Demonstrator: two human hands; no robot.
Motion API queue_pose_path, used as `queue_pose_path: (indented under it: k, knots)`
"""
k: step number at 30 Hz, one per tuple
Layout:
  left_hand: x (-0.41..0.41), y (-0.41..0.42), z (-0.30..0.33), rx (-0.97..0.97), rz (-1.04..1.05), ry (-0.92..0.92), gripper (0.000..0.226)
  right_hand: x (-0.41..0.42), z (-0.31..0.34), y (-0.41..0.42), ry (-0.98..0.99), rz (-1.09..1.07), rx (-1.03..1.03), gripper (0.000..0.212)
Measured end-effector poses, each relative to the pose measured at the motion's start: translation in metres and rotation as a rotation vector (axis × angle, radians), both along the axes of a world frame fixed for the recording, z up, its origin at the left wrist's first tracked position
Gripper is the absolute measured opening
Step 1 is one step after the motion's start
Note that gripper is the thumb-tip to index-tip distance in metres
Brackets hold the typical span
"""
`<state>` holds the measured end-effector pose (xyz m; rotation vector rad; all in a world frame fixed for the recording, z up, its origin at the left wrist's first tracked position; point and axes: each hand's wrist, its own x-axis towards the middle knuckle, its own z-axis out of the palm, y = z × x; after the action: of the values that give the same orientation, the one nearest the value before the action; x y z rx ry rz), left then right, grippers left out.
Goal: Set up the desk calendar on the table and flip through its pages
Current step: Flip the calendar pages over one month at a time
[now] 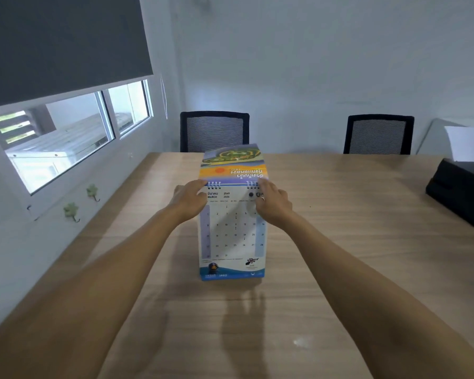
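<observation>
A spiral-bound desk calendar (231,236) stands on the wooden table (340,255) in front of me, showing the March 2026 page. A colourful page (233,165) is turned up over the rings, its print upside down. My left hand (188,199) grips the calendar's top left corner at the spiral. On the other side my right hand (274,203) holds the top right corner, fingers over the edge of the turned page.
Two black mesh chairs (214,131) (378,134) stand at the table's far edge. A black printer (461,187) with white paper sits at the right. A window with a dark blind is on the left wall, with small hooks (71,212) below it.
</observation>
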<state>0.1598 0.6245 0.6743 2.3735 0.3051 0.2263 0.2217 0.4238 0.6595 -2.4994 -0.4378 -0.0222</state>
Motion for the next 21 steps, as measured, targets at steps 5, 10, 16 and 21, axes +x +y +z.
queue_pose_path:
  k: [5,10,16,21]
  knots:
    - [-0.011,-0.002,-0.026,-0.219,0.158,-0.028,0.062,-0.011,-0.016,-0.004,0.102,-0.147,0.548,0.051]
    - [-0.028,-0.015,-0.057,-0.34,0.141,0.049,0.046,-0.027,-0.035,-0.008,0.545,-0.214,0.674,0.048]
    - [-0.033,-0.035,-0.06,-0.411,0.083,0.025,0.04,-0.043,-0.037,-0.005,0.561,-0.129,0.633,0.042]
    - [-0.036,-0.031,-0.059,-0.386,0.105,0.084,0.026,-0.05,-0.033,-0.005,0.525,-0.129,0.538,0.037]
